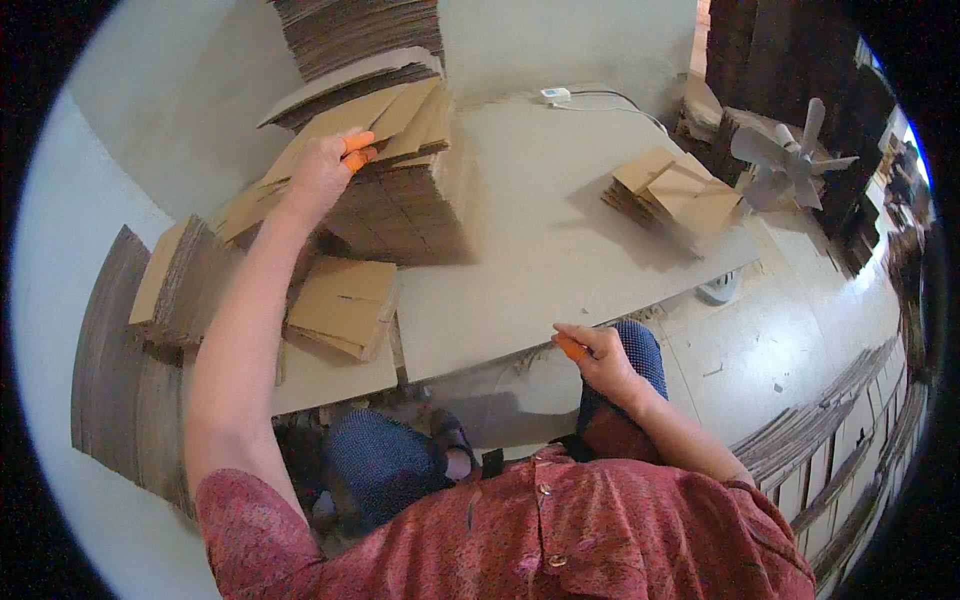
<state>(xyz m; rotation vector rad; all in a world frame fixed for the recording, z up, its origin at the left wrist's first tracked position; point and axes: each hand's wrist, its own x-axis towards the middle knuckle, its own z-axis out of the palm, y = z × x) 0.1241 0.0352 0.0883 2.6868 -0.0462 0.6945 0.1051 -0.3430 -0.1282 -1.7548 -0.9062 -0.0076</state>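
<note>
Where the orange-capped left hand (325, 168) meets flat brown cardboard sheets (408, 108) topping a tall stack (400, 215), fingertips partly hidden, can't tell grip; orange-capped right hand (605, 365) near blue-patterned knee (644, 348), fingers together, palm unseen.

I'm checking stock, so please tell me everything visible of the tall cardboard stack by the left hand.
The tall cardboard stack is made of flat brown sheets, its layered sides looking darker. It stands on the pale tabletop, left of centre, with its top sheets overlapping at differing angles. The left hand is at these; its grip is unclear.
</note>
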